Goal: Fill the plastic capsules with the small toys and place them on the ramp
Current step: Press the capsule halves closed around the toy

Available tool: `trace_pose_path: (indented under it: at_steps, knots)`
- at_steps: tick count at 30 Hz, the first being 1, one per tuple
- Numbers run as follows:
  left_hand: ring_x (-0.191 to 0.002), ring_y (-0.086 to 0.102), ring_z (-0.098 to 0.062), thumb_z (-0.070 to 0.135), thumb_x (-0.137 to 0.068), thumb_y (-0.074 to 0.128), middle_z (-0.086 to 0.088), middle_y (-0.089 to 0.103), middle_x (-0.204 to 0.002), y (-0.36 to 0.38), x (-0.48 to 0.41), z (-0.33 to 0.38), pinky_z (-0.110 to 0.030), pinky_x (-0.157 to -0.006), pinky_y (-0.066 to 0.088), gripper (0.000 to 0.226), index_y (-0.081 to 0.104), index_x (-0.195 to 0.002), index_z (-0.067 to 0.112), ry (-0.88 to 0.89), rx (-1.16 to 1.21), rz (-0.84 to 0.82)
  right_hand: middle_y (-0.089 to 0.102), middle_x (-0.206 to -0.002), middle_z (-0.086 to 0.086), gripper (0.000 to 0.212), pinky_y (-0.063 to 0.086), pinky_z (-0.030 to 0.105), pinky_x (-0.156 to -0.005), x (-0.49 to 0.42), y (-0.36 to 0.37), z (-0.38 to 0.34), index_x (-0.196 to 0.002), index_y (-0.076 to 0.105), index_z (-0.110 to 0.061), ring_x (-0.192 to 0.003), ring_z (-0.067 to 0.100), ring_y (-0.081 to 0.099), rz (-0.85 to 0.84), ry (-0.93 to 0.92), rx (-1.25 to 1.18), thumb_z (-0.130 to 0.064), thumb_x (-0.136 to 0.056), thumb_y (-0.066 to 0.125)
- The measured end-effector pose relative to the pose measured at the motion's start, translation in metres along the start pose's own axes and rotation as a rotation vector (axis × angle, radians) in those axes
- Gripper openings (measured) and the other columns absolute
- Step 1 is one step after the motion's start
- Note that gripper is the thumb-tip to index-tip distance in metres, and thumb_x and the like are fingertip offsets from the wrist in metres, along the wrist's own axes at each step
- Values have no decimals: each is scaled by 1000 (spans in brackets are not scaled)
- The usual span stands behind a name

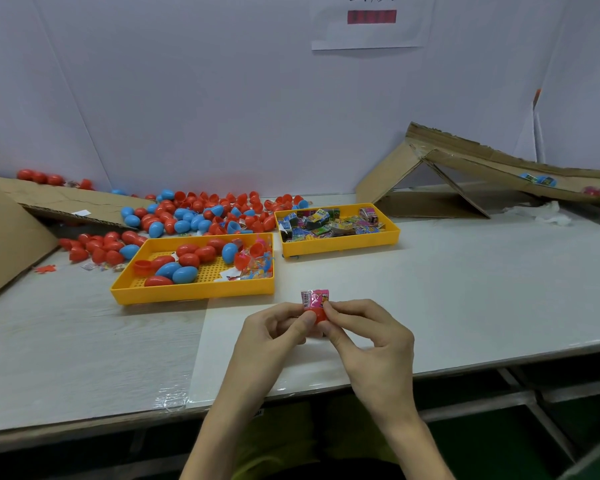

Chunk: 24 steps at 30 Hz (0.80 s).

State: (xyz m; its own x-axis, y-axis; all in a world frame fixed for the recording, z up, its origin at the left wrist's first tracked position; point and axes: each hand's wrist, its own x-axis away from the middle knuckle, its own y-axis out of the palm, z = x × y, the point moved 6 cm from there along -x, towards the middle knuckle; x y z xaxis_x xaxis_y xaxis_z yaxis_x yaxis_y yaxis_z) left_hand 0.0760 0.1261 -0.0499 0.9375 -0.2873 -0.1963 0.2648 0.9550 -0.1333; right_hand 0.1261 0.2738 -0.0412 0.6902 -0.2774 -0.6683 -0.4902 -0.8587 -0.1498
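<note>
One red plastic capsule half (319, 315) is gripped by left hand (278, 329) and right hand (366, 337) | one pink wrapped toy packet (315, 297) protrudes from it | two yellow plastic trays (192, 293) (340, 250) are set behind.

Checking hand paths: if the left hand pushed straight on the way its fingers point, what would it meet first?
The left hand pinches the red capsule half, so that comes first; just beyond, likely the right hand.

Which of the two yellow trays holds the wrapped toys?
The right tray, nearer the cardboard ramp, holds the packets; the left tray holds red and blue capsules instead.
</note>
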Motion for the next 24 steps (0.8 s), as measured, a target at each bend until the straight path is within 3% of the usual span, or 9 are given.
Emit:
trace_pose_path:
  at_steps: [5,9,15,19,24]
  knots:
    - [-96,73,-13,49,-81,63,6,78,-95,0,-1,-3,-24,-84,58,39,73,-109,24,-30,37,-1,70,-106,-16,35,53,16,-79,-1,2,-1,-111,75,-27,-95,5,66,-16,-9,53,-15,-79,81]
    - [-93,73,-16,46,-80,67,1,78,-92,0,-1,-3,-31,-86,57,36,74,-106,21,-32,55,-1,67,-111,-13,40,52,15,-82,-2,5,-2,-117,73,-25,-104,8,63,-72,-38,66,-14,-80,81]
    - [-88,73,-11,49,-77,69,1,78,-87,-1,0,-1,-20,-78,55,33,77,-98,25,-17,43,-5,70,-102,-14,33,53,14,-83,0,3,-1,-111,75,-22,-99,4,67,-36,-43,16,-21,-78,78]
    - [-89,73,-12,45,-80,68,-1,78,-87,0,0,-1,-20,-80,55,31,77,-99,22,-21,53,-22,71,-101,-13,33,55,16,-82,2,2,-2,-110,75,-22,-96,4,68,-11,-52,10,-16,-78,79]
    - [-93,73,-15,43,-82,66,-1,78,-92,-1,-1,-3,-24,-81,57,31,75,-102,21,-47,91,-19,69,-107,-20,46,50,11,-80,-2,2,-4,-122,70,-28,-94,6,66,-21,10,42,-33,-77,79]
